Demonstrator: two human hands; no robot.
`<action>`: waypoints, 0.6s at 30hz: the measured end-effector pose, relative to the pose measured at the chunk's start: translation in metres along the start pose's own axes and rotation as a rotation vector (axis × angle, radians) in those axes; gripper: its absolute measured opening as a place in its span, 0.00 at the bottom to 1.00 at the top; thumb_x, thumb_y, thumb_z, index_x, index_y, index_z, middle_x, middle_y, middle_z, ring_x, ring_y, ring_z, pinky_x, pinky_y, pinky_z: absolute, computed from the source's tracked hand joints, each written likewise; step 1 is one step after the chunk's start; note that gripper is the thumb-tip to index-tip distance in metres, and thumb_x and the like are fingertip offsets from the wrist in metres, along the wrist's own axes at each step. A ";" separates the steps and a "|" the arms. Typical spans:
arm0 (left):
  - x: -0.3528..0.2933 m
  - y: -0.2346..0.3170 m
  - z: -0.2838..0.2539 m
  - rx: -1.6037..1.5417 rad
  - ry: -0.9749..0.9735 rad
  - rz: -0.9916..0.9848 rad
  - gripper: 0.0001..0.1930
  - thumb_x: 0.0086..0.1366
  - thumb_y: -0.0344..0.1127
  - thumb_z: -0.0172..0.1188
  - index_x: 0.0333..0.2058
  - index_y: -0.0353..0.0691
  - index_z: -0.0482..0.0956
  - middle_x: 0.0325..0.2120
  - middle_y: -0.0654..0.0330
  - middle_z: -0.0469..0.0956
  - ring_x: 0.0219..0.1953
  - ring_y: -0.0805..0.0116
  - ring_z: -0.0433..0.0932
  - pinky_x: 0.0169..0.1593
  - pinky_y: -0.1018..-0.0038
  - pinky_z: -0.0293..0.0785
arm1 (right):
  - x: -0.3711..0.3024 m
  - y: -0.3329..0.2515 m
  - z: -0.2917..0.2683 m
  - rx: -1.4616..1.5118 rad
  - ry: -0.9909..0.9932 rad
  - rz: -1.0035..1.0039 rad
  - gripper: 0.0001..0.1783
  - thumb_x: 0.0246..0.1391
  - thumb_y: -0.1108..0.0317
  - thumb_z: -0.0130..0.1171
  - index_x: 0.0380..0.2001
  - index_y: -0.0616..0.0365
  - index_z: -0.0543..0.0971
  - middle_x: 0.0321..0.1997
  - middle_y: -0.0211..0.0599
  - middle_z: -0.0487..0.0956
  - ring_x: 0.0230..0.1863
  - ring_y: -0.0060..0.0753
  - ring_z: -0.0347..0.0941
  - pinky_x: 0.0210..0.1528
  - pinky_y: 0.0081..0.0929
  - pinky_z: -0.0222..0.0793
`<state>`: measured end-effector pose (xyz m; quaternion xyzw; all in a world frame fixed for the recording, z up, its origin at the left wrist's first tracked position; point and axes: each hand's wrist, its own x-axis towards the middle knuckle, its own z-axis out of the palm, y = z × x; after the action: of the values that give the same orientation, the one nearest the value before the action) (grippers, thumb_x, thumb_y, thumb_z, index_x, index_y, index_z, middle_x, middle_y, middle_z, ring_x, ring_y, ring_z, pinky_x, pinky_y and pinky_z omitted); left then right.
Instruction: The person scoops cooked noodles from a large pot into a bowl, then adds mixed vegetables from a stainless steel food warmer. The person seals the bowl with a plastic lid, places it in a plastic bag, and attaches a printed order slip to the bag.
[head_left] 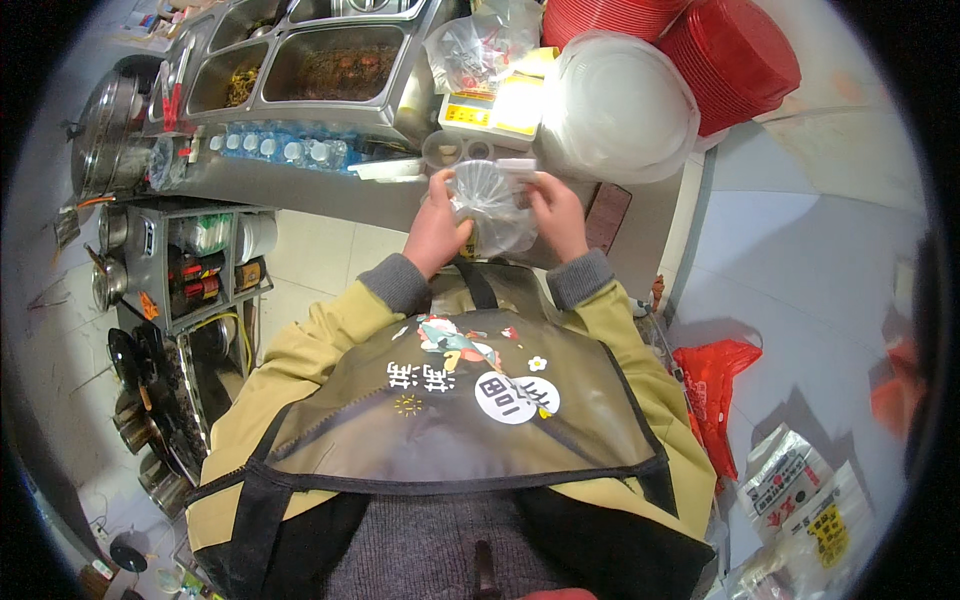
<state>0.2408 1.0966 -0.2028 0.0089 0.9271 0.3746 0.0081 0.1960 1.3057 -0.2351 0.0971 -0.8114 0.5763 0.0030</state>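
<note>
A clear, crinkled plastic bag (492,215) is between my hands, just in front of the counter edge. My left hand (437,228) grips its left side, thumb and fingers closed on the film. On the other side, the fingers of my right hand (558,215) pinch the bag near a whitish strip (517,166). Gathered folds fan out across the bag's top. What it contains, if anything, I cannot make out. Right behind it are small round holders (442,150) and a yellow-and-white device (490,112).
Metal food trays (335,65) stand at the back left, with blue-tinted bottles (295,150) in front. White round lids (622,105) and red bowls (735,65) are stacked back right. A dark flat object (607,215) lies beside my right hand. A shelf unit (205,260) stands left.
</note>
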 end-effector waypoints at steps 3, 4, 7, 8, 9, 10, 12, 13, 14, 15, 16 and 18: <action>0.005 -0.006 0.005 -0.052 -0.012 -0.127 0.38 0.51 0.31 0.68 0.57 0.38 0.55 0.37 0.48 0.75 0.34 0.54 0.79 0.38 0.64 0.75 | 0.012 0.009 0.021 -0.100 -0.159 -0.125 0.12 0.53 0.75 0.55 0.42 0.61 0.78 0.37 0.43 0.80 0.36 0.40 0.77 0.40 0.30 0.72; 0.006 -0.008 0.007 -0.111 -0.026 -0.181 0.38 0.51 0.30 0.68 0.57 0.38 0.55 0.37 0.48 0.76 0.33 0.51 0.79 0.39 0.63 0.75 | 0.014 0.010 0.026 -0.082 -0.188 -0.127 0.11 0.52 0.74 0.55 0.41 0.60 0.78 0.37 0.44 0.79 0.37 0.43 0.76 0.40 0.33 0.71; 0.009 -0.011 0.012 -0.147 0.036 -0.196 0.35 0.51 0.31 0.69 0.54 0.38 0.58 0.37 0.49 0.79 0.34 0.55 0.81 0.37 0.66 0.76 | 0.015 0.011 0.032 -0.050 -0.261 -0.095 0.10 0.51 0.72 0.56 0.38 0.59 0.78 0.36 0.45 0.78 0.38 0.50 0.75 0.40 0.38 0.71; 0.009 -0.012 0.013 -0.178 0.051 -0.215 0.34 0.52 0.32 0.70 0.53 0.38 0.58 0.37 0.49 0.80 0.35 0.55 0.81 0.37 0.66 0.76 | 0.015 0.011 0.033 -0.045 -0.274 -0.087 0.10 0.51 0.72 0.56 0.38 0.59 0.78 0.35 0.45 0.78 0.37 0.50 0.75 0.40 0.38 0.71; 0.010 -0.013 0.014 -0.181 0.066 -0.212 0.33 0.52 0.32 0.70 0.52 0.38 0.59 0.37 0.48 0.80 0.34 0.56 0.81 0.36 0.67 0.76 | 0.016 0.011 0.033 -0.040 -0.288 -0.079 0.10 0.51 0.72 0.56 0.38 0.58 0.79 0.35 0.45 0.78 0.37 0.51 0.75 0.39 0.38 0.71; 0.010 -0.013 0.014 -0.191 0.075 -0.217 0.33 0.52 0.33 0.70 0.52 0.38 0.60 0.37 0.48 0.80 0.34 0.57 0.82 0.36 0.67 0.76 | 0.017 0.011 0.034 -0.031 -0.302 -0.070 0.10 0.51 0.72 0.56 0.38 0.58 0.79 0.35 0.45 0.78 0.37 0.51 0.75 0.39 0.38 0.71; 0.010 -0.014 0.016 -0.210 0.086 -0.237 0.31 0.52 0.33 0.71 0.50 0.37 0.62 0.37 0.48 0.80 0.33 0.60 0.81 0.35 0.70 0.76 | 0.020 0.012 0.035 -0.028 -0.297 -0.089 0.10 0.51 0.72 0.56 0.38 0.58 0.79 0.34 0.45 0.78 0.37 0.51 0.75 0.39 0.38 0.71; 0.011 -0.015 0.016 -0.218 0.087 -0.251 0.31 0.52 0.33 0.71 0.50 0.36 0.62 0.37 0.50 0.80 0.33 0.63 0.81 0.35 0.72 0.77 | 0.022 0.013 0.036 -0.023 -0.293 -0.098 0.10 0.51 0.71 0.56 0.38 0.58 0.79 0.34 0.45 0.79 0.37 0.51 0.75 0.39 0.38 0.70; 0.012 -0.015 0.017 -0.225 0.089 -0.264 0.30 0.52 0.33 0.72 0.49 0.36 0.63 0.37 0.51 0.80 0.33 0.66 0.81 0.35 0.74 0.77 | 0.023 0.014 0.037 -0.028 -0.297 -0.091 0.10 0.51 0.72 0.56 0.38 0.58 0.79 0.33 0.45 0.79 0.36 0.51 0.75 0.39 0.38 0.70; 0.013 -0.016 0.018 -0.237 0.099 -0.269 0.30 0.52 0.33 0.72 0.49 0.36 0.63 0.37 0.50 0.80 0.34 0.67 0.81 0.35 0.74 0.77 | 0.025 0.015 0.037 -0.033 -0.299 -0.085 0.10 0.51 0.72 0.56 0.38 0.58 0.78 0.33 0.45 0.79 0.35 0.51 0.75 0.39 0.38 0.70; 0.014 -0.018 0.019 -0.249 0.109 -0.275 0.29 0.52 0.33 0.72 0.48 0.35 0.64 0.36 0.50 0.80 0.35 0.67 0.81 0.35 0.74 0.77 | 0.026 0.016 0.038 -0.038 -0.306 -0.068 0.10 0.51 0.72 0.56 0.39 0.58 0.78 0.32 0.45 0.79 0.35 0.51 0.75 0.39 0.38 0.70; 0.016 -0.022 0.023 -0.300 0.121 -0.272 0.29 0.53 0.32 0.72 0.48 0.35 0.64 0.36 0.50 0.80 0.35 0.68 0.81 0.35 0.75 0.77 | 0.030 0.018 0.039 -0.019 -0.362 -0.029 0.10 0.52 0.72 0.55 0.39 0.58 0.78 0.34 0.46 0.78 0.37 0.51 0.75 0.40 0.38 0.70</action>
<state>0.2252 1.0970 -0.2342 -0.1399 0.8525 0.5036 0.0042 0.1682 1.2707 -0.2616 0.2110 -0.8026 0.5416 -0.1338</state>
